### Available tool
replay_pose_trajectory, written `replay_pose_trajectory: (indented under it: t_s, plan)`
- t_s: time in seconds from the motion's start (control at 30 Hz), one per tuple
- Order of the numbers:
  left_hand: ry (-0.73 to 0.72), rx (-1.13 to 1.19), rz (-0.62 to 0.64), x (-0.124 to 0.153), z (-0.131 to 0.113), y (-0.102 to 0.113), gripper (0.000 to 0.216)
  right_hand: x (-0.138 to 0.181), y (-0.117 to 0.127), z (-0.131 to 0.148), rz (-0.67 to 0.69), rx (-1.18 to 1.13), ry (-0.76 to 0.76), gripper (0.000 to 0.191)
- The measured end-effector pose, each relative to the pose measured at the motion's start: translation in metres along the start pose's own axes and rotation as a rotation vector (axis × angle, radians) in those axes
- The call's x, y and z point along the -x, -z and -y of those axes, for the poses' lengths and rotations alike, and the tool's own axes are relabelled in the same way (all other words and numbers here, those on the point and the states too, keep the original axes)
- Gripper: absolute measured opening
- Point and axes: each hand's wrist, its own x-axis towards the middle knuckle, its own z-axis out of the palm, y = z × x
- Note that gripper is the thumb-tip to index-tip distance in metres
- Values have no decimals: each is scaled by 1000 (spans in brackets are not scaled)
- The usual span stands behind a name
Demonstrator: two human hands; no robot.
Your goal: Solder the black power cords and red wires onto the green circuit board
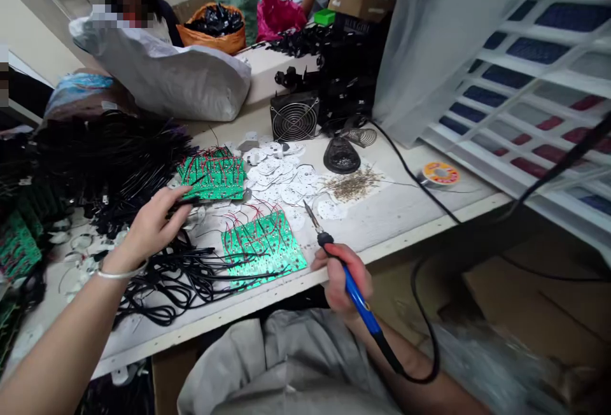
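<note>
My right hand (346,278) grips a soldering iron (360,300) by its blue handle, the metal tip pointing up and away over the table. Just left of the tip lies a green circuit board panel (262,246) with red wires standing up and black cables across it. My left hand (160,221) is closed, thumb and forefinger pinching what looks like a black cable (191,200) at the left edge of another stack of green circuit boards (214,179). Below this hand, a bundle of black cables (176,281) lies near the table edge.
White round pieces (281,173) are heaped mid-table. Behind them stand a fan (294,119) and a soldering iron stand (342,155). A solder spool (439,174) sits at right beside white plastic crates (534,84). A black cord (415,179) crosses the table. Other people sit opposite.
</note>
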Motion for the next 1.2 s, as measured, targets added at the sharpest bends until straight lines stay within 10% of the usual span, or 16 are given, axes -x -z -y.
replay_pose_trajectory:
  t_s: [0.27, 0.5, 1.2]
  plan:
    - [-238, -184, 159, 39, -66, -20, 32, 1, -2, 2, -28, -36, -75, 17]
    - [-187, -5, 87, 11, -130, -68, 21, 2, -2, 3, -15, -74, -92, 16]
    - [-122, 573, -87, 17, -161, -66, 10, -19, -8, 26, 370, 235, 46, 7]
